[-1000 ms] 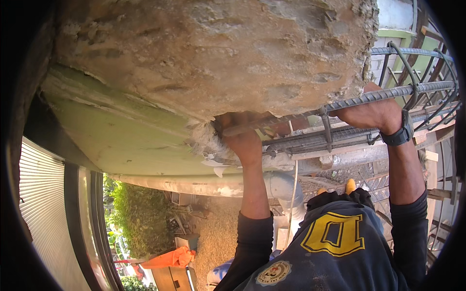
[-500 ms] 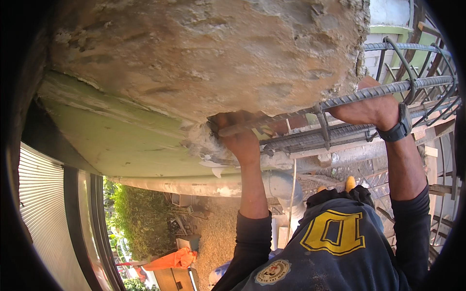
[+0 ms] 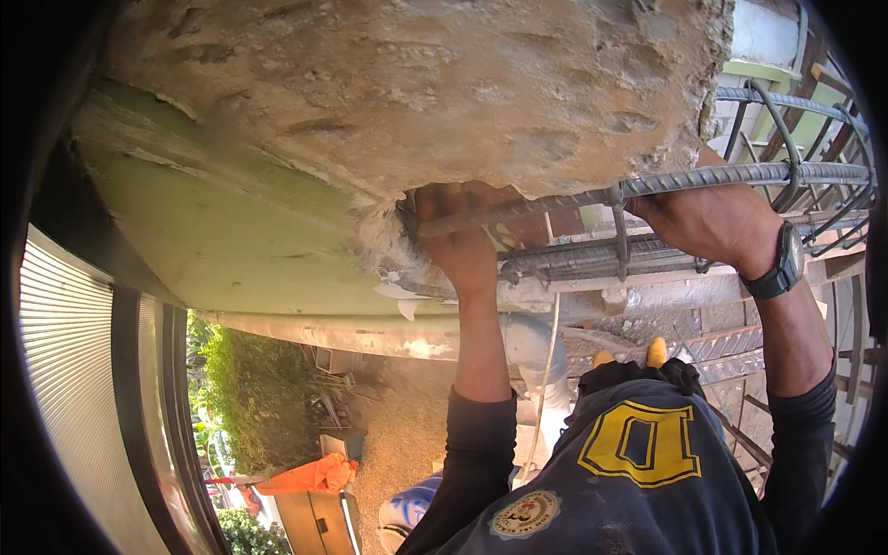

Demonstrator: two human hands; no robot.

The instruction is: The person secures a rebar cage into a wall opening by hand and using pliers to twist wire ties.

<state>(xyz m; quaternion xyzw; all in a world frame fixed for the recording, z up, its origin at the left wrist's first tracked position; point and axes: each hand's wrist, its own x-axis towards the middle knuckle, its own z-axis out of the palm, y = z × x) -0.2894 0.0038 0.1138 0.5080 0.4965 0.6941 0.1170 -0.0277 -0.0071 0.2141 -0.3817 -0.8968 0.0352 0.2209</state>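
Observation:
My left hand (image 3: 460,248) reaches up into a broken hollow under the rough concrete mass, its fingers curled around the end of a ribbed steel rebar (image 3: 564,202). Shadow and blur dim the fingertips. My right hand (image 3: 717,222), with a dark watch at the wrist, is farther right, behind and just below the same rebar. Its fingers are mostly hidden by the bar and the concrete edge, so their grip does not show. Below lies a second bundle of rebars (image 3: 601,257), joined to the upper one by a bent stirrup (image 3: 620,236).
Rough concrete (image 3: 416,102) hangs close above both hands. A chipped green wall (image 3: 222,231) extends left. The rebar cage (image 3: 795,139) continues right. Beneath are a grey pipe (image 3: 532,356), a thin rod (image 3: 541,398), gravel ground (image 3: 393,435) and an orange cloth (image 3: 310,474).
The view has shifted slightly. My right hand has turned and lowered a little behind the rebar; my left hand stays at the bar's end in the hollow.

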